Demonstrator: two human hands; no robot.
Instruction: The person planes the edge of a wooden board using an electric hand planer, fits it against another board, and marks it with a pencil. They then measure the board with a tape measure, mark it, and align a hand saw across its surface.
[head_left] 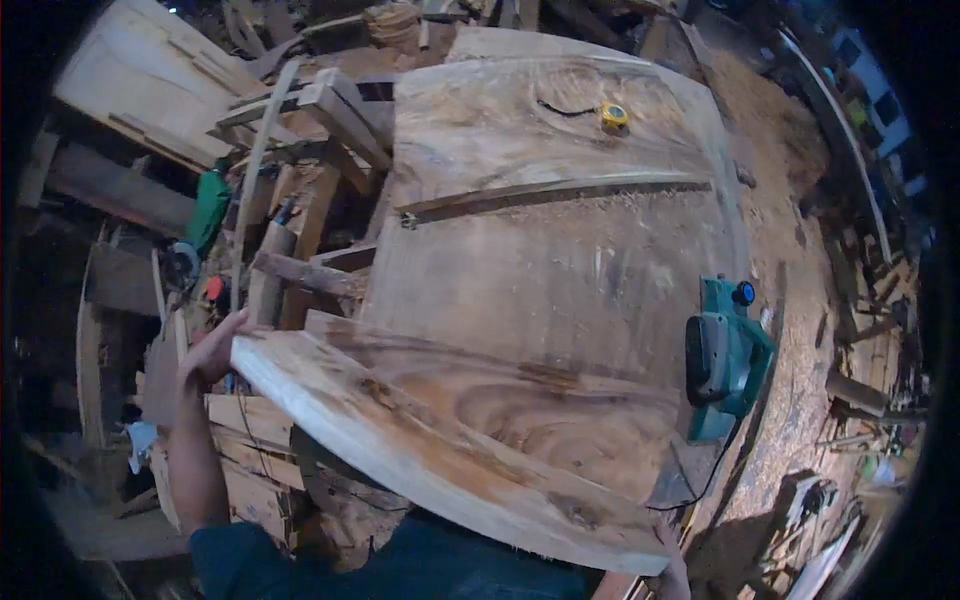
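The person's left arm reaches forward from a dark sleeve [240, 562], forearm bare, and the left hand [212, 352] grasps the far-left end of a thick wooden slab [400, 440]. The right hand [674, 562], only partly in view, grasps the opposite, nearer end. The slab lies slantwise between them, in front of the body, its long pale edge gently curved and streaked brown. Just beyond lies a board [580, 420] with dark, swirling grain. Farther off, a broad pale slab [480, 125] bears a yellow tape measure [614, 118]; a teal power planer [728, 360] sits to the right, near sawdust-strewn ground [775, 400].
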